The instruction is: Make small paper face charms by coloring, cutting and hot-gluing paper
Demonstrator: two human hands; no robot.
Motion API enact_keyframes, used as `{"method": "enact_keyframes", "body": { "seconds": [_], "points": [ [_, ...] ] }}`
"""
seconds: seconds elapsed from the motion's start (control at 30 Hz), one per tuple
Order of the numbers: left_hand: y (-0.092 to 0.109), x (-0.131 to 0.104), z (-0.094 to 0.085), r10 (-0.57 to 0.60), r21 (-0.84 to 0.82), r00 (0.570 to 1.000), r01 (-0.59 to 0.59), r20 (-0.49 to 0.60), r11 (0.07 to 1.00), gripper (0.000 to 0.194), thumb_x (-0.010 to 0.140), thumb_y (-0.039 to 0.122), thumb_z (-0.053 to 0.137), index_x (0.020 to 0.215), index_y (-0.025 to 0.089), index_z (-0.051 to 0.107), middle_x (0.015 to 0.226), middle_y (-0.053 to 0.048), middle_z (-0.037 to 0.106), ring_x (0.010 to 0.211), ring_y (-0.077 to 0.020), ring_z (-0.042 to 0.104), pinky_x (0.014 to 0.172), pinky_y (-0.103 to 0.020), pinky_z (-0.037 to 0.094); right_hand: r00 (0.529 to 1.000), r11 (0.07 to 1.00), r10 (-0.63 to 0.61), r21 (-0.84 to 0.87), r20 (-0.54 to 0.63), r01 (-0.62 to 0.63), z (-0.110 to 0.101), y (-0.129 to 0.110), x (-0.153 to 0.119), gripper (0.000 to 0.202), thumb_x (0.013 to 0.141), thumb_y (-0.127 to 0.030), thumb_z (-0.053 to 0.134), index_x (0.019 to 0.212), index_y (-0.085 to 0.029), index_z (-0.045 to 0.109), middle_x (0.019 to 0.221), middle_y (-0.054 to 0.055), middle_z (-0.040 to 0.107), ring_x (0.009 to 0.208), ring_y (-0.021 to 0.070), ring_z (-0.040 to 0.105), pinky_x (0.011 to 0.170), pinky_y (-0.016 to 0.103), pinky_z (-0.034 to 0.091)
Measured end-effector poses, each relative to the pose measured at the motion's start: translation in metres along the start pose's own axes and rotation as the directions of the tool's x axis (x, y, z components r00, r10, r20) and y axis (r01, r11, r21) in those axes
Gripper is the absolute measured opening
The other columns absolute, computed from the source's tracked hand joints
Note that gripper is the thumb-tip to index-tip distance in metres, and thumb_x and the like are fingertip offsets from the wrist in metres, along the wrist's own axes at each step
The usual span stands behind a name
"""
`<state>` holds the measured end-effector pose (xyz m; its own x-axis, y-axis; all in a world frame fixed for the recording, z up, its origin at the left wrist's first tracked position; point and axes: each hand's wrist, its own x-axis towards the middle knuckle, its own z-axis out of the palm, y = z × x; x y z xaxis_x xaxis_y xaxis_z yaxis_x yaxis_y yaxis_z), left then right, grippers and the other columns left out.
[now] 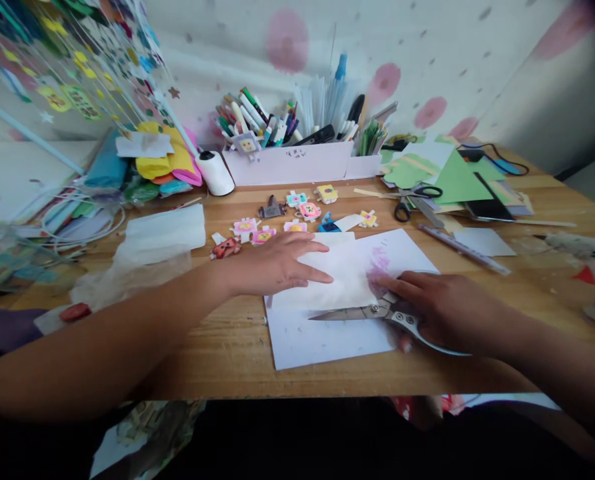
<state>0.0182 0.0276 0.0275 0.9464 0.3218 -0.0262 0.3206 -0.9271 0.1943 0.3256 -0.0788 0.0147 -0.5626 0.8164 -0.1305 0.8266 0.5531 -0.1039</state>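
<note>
My left hand point(280, 263) lies flat with fingers spread, pressing on a piece of thin white paper point(350, 277). That piece rests on a larger white sheet point(322, 347) with purple smudges on its right part. My right hand point(445, 307) is wrapped round the handles of a pair of large metal scissors point(345, 313). Their blades look closed, point left and lie along the near edge of the thin piece. Just beyond my left hand are several small coloured paper figures point(308, 211).
A white box point(287, 165) of pens stands at the back, beside a white thread spool point(216, 173). Black-handled scissors point(422, 200) and green paper point(462, 177) lie back right. A glue gun point(585, 247) with a red light sits far right. Folded white sheets point(165, 230) lie left.
</note>
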Motion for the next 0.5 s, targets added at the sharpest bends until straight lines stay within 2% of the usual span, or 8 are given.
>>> {"method": "enact_keyframes", "body": {
  "seconds": [0.17,0.4,0.5],
  "points": [
    [-0.006,0.008,0.013,-0.011,0.038,0.995,0.008,0.096,0.999,0.036,0.094,0.033,0.049,0.127,0.047,0.052,0.143,-0.002,0.042,0.132,-0.0276,0.032,0.107,-0.05,0.026,0.999,1.0,0.015,0.006,0.029,-0.015,-0.008,-0.007,0.002,0.066,0.07,-0.017,0.055,0.135,-0.02,0.045,0.103,0.009,0.068,0.084,0.0258,0.066,0.067,0.032,0.044],
    [-0.007,0.009,0.015,-0.039,0.014,0.995,0.037,0.09,0.999,0.037,0.094,0.035,0.048,0.127,0.049,0.051,0.14,-0.001,0.043,0.127,-0.0265,0.035,0.105,-0.049,0.026,0.997,0.996,0.057,-0.071,0.058,-0.053,-0.01,-0.008,0.001,0.057,0.074,-0.017,0.054,0.13,-0.024,0.051,0.098,0.006,0.07,0.075,0.022,0.067,0.061,0.029,0.042],
    [-0.005,0.009,0.015,-0.057,0.009,0.995,0.057,0.076,0.998,0.036,0.094,0.035,0.049,0.127,0.048,0.051,0.14,-0.001,0.043,0.127,-0.0262,0.035,0.105,-0.049,0.025,1.0,0.993,0.015,-0.121,0.027,-0.011,-0.01,-0.006,0.002,0.058,0.073,-0.02,0.056,0.131,-0.021,0.049,0.097,0.008,0.069,0.076,0.0231,0.066,0.06,0.03,0.042]
  ]
}}
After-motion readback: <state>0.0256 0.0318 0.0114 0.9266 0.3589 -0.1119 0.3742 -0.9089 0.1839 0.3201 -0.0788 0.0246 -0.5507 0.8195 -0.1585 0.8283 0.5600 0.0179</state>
